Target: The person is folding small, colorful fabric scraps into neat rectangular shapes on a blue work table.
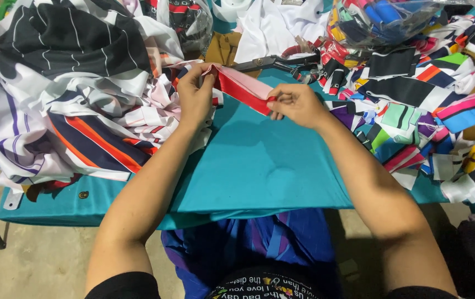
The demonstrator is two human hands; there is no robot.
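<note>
A narrow folded strip of red and pink fabric [243,88] is stretched between both hands above a teal cloth-covered table [259,166]. My left hand [193,94] pinches its upper left end next to a pile of striped garments. My right hand [295,102] grips its lower right end with fingers closed around the fold. The strip runs diagonally, higher on the left.
A large heap of striped white, navy and orange clothes [71,94] fills the left. Many colourful fabric scraps [414,105] cover the right. Black-handled scissors [276,62] lie behind the strip. A clear plastic bag of scraps [387,19] sits at the back. Blue cloth [248,243] hangs over my lap.
</note>
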